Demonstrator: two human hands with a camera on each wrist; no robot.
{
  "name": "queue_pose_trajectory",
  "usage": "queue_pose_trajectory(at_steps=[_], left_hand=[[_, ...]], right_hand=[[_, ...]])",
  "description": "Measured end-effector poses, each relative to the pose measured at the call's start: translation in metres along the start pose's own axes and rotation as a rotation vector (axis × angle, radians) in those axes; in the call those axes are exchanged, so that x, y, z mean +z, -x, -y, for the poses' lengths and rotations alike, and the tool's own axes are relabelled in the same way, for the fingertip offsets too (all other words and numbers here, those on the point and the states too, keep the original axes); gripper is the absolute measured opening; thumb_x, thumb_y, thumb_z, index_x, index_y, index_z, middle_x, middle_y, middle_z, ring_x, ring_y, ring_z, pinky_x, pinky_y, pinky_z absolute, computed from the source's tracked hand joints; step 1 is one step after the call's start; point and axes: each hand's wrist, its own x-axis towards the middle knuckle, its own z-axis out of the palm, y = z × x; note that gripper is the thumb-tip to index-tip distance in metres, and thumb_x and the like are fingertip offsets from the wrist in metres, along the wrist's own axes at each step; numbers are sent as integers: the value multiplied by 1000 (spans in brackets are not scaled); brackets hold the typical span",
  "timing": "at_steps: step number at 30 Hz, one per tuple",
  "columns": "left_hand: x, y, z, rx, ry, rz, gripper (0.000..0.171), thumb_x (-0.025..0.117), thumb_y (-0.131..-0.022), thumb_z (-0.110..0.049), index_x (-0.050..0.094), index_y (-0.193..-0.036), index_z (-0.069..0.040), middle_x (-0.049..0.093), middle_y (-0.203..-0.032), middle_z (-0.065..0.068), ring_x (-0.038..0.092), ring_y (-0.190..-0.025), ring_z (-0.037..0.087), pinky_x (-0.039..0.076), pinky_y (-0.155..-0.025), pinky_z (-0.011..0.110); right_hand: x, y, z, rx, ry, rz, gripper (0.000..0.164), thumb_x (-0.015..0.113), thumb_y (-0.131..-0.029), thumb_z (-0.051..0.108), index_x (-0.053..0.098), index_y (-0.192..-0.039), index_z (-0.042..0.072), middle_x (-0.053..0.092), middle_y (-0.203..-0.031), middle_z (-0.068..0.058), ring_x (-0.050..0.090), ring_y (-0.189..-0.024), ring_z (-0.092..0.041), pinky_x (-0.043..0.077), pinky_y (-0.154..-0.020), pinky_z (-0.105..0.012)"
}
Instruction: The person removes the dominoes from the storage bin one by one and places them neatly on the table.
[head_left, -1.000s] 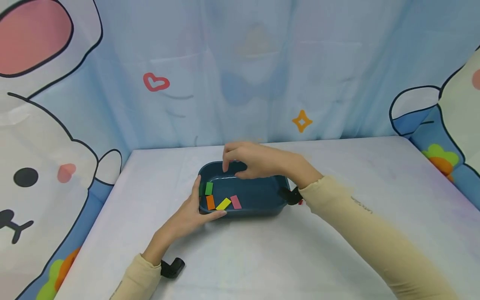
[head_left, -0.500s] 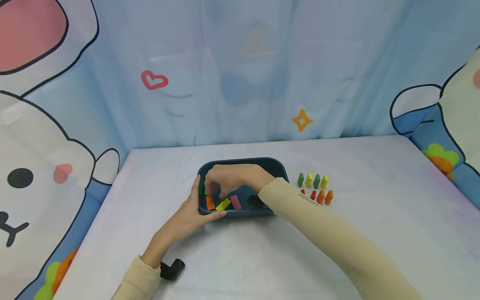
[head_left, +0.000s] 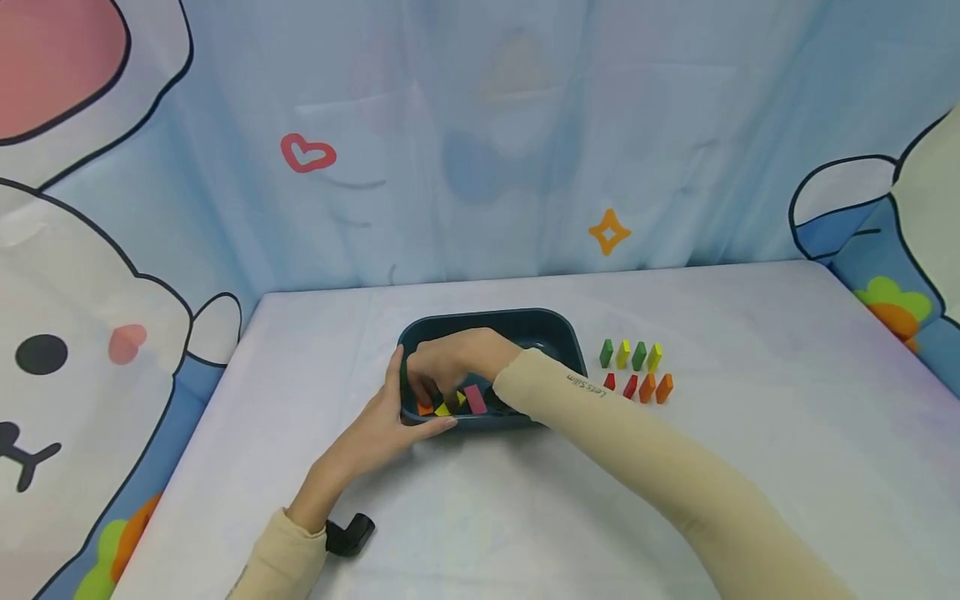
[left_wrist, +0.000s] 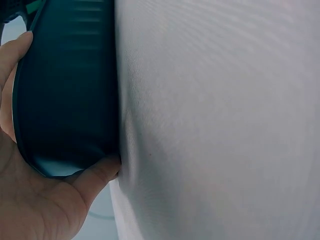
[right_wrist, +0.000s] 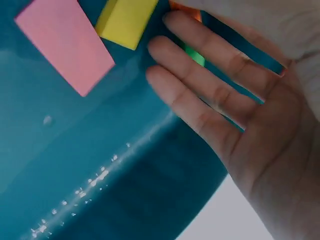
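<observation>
In the head view, the left grip [head_left: 381,423] is clamping the tray [head_left: 553,332] by its left end, long axis running left to right; the right grip [head_left: 453,365] is reaching inside, partly hiding an orange block [head_left: 425,410] and a yellow block [head_left: 442,410]. The left wrist view is cropping the tray. In the right wrist view, the tray's pink block [right_wrist: 65,45] is slanting upper left to lower right; I'm not managing to tell whether the right grip is pinching anything.
</observation>
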Motion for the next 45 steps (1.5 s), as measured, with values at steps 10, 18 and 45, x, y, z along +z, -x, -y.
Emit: queue_pose_trajectory(at_steps=[10, 18, 45], left_hand=[[0, 0, -2, 1, -1, 11, 130, 81, -87, -58, -18, -166, -26, 18, -172, 15, 26, -156, 32, 27, -123, 60], [-1, 1, -1, -10, 3, 3, 131, 80, -86, -60, -19, -166, -29, 21, -172, 11, 27, -156, 30, 26, -123, 61], [2, 4, -7, -67, -51, -20, 131, 79, -86, -62, -15, -167, -21, 17, -172, 19, 34, -153, 40, 34, -117, 64]], right_hand=[[4, -8, 10, 36, 151, 36, 7, 78, -95, 7, 79, -99, 12, 74, -90, 2, 68, -82, -9, 58, -78, -22], [5, -4, 1, 73, 154, -23, 16, 80, -91, 2, 77, -101, 14, 69, -90, 4, 60, -80, -11, 57, -78, -24], [-31, 103, -20, -40, 44, -292, 23, 79, -87, -4, 70, -106, 5, 61, -89, -2, 56, -81, -18, 54, -76, -30]])
